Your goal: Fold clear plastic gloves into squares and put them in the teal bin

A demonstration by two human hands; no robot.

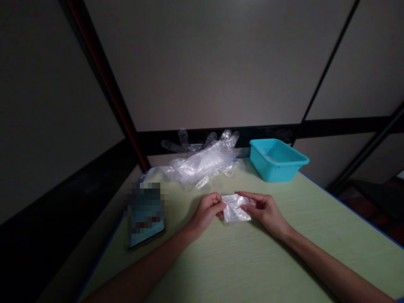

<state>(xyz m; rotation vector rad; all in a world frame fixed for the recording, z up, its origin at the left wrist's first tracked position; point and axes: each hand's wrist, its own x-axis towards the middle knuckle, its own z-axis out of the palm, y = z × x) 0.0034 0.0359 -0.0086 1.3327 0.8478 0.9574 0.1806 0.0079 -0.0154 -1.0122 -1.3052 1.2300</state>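
Observation:
Between my two hands is a folded plastic glove [235,210], a small shiny square of the same clear film as the gloves behind it. My left hand [206,211] pinches its left edge between thumb and curled fingers. On the other side, my right hand [267,212] grips the right edge, thumb in front and fingers behind. The square is held just above or against the table; I cannot tell which. Beyond my hands lies a loose heap of clear disposable plastic gloves [202,162], some with their fingers spread out.
A turquoise plastic basin [279,172] stands at the back right of the pale green table [227,265]. To the left lies a phone [147,219], its screen blurred out. Grey wall panels [221,63] with dark strips rise right behind the table.

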